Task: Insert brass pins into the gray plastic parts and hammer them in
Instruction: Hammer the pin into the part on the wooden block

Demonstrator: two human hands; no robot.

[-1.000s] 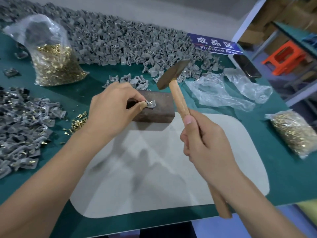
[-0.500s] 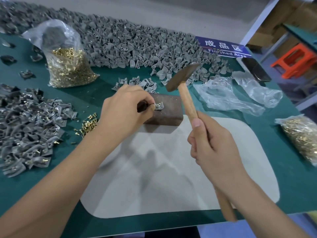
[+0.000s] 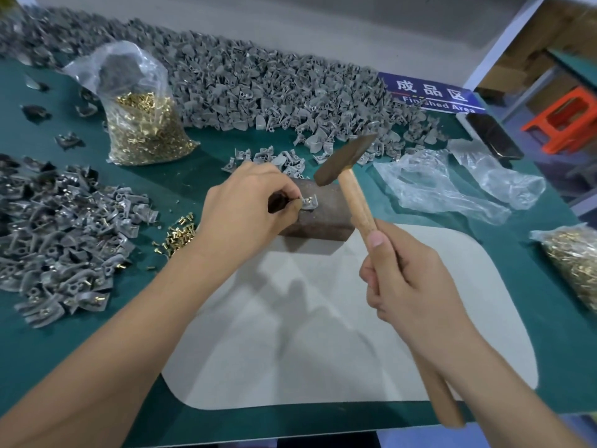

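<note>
While the left hand (image 3: 245,205) pinches a gray plastic part (image 3: 309,202) between thumb and fingertips on top of the dark metal block (image 3: 323,215), the right hand (image 3: 410,286) has its fingers wrapped tight around the wooden handle of the hammer (image 3: 355,195), thumb laid along the shaft. The hammer head is raised just above the block, at about 1 o'clock from the part, not touching it. A brass pin (image 3: 308,198) shows as a small gold glint in the part, at the tips of the left fingers. The block sits at the 12 o'clock edge of a pale gray mat (image 3: 323,334) on the green table (image 3: 549,302). At 9 o'clock from the block lies a pile of gray parts with pins showing (image 3: 58,237), and between it and the left wrist a small scatter of loose brass pins (image 3: 177,234). At 10 o'clock stands a clear bag of brass pins (image 3: 142,124); a long heap of gray parts (image 3: 258,85) runs along the far edge at 12 o'clock. At 2 o'clock lie crumpled empty plastic bags (image 3: 452,185), and beyond them a blue sign (image 3: 429,92). Another bag of pins (image 3: 575,263) lies at 3 o'clock.
</note>
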